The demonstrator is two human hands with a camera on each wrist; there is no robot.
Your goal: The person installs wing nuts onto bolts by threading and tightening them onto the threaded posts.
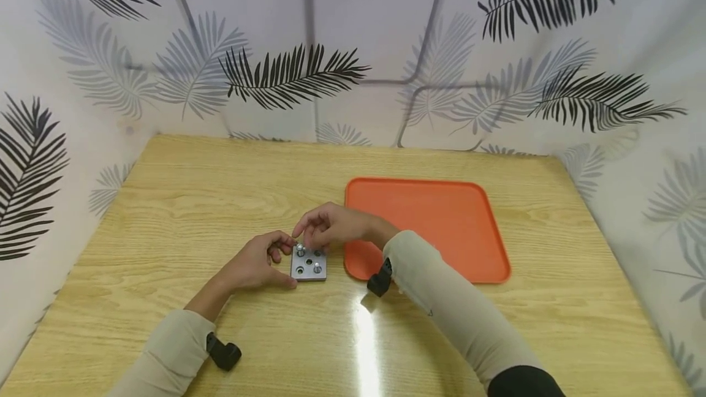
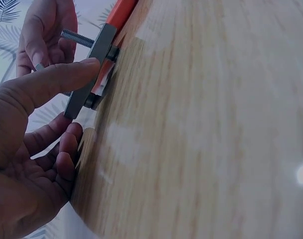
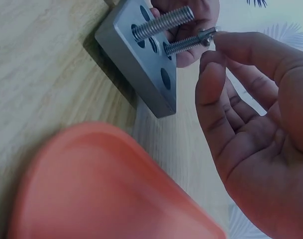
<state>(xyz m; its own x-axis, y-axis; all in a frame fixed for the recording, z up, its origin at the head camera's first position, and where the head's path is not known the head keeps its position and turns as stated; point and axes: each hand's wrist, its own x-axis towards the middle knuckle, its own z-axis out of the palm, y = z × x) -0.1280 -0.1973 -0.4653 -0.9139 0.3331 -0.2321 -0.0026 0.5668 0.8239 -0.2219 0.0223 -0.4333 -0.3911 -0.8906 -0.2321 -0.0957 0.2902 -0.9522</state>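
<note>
A square grey metal plate (image 1: 309,272) with several round holes lies by the tray's left edge. Two threaded bolts stand up through it, one toward the front right (image 1: 317,268) and one at the back left. Their heads (image 2: 93,101) show under the plate in the left wrist view. My left hand (image 1: 256,265) grips the plate's left side between thumb and fingers. Thumb and index finger of my right hand (image 1: 336,225) pinch a small nut (image 3: 208,36) at the tip of the back-left bolt (image 3: 183,46).
An orange tray (image 1: 436,219) lies to the right of the plate, under my right forearm. The wooden table (image 1: 220,189) carries everything. A leaf-patterned curtain (image 1: 364,35) hangs behind it. Black wrist cameras (image 1: 223,353) sit on both sleeves.
</note>
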